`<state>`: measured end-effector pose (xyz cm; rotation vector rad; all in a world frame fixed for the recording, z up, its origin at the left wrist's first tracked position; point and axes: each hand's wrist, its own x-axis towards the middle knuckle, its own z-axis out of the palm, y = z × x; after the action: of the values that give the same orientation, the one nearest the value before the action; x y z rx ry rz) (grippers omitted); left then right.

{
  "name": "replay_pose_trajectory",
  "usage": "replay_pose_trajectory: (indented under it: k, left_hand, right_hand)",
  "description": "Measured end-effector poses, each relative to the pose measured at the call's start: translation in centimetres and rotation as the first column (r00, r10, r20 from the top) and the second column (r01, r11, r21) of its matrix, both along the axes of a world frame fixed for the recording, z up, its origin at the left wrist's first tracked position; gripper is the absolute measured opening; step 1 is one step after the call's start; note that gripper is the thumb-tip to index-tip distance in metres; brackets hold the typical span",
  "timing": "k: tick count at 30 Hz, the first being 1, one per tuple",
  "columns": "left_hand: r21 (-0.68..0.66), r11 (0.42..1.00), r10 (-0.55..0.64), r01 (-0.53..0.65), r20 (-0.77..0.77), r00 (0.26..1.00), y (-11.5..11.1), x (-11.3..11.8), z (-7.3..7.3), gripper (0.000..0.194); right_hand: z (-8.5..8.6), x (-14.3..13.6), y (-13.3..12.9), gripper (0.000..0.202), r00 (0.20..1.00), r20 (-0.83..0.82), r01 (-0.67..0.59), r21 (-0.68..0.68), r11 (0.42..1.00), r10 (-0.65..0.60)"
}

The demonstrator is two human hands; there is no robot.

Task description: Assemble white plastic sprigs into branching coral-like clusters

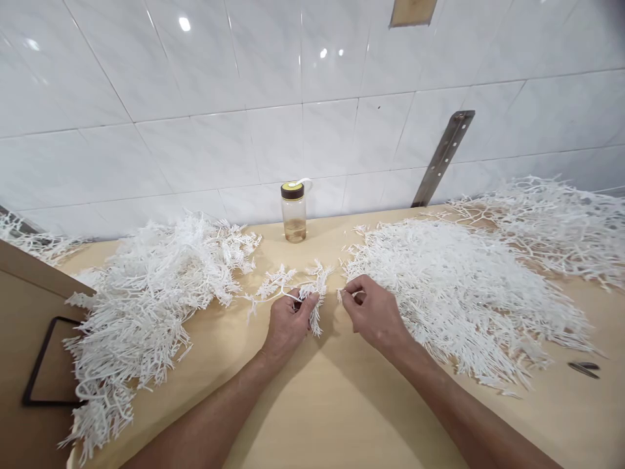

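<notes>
Between the thumb and fingers of my left hand is a white plastic branch with small feathery sprigs, its bare stem running out to the left. My right hand is closed in a pinch just to the right, apart from the branch. A small white sprig shows at its fingertips. Close beyond my right hand spreads a big heap of loose white sprigs. To the left of my left hand lies a pile of white branches with sprigs on them.
A clear bottle with a dark and yellow lid stands by the tiled wall. Bare white branching stems lie at the far right. Small dark snips rest on the tabletop. A brown box with a black handle stands left.
</notes>
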<state>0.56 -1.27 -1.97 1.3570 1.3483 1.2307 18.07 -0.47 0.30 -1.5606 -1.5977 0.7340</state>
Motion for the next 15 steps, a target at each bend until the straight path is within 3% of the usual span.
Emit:
replay_pose_trajectory:
  k: [3,6,9,15]
  left_hand:
    - [-0.015,1.0,-0.005,0.006,0.006,1.0,-0.1,0.1,0.2,0.038]
    - [-0.013,1.0,0.006,-0.006,-0.012,1.0,-0.1,0.1,0.3,0.038]
    - [-0.004,1.0,0.014,-0.014,-0.028,1.0,-0.1,0.0,0.2,0.038]
    - [0.008,1.0,0.004,-0.003,-0.078,0.997,-0.2,0.2,0.8,0.036]
  right_hand:
    - [0.3,1.1,0.5,0.006,0.97,0.225,0.033,0.261,0.965,-0.094]
    - [0.3,1.3,0.5,0.014,0.941,0.319,-0.009,0.367,0.93,-0.116]
    - [0.2,0.7,0.0,0.021,0.954,0.297,-0.06,0.331,0.942,-0.044]
    - [0.5,-1.0,-1.1,0.021,0.977,0.108,-0.189,0.061,0.98,0.181]
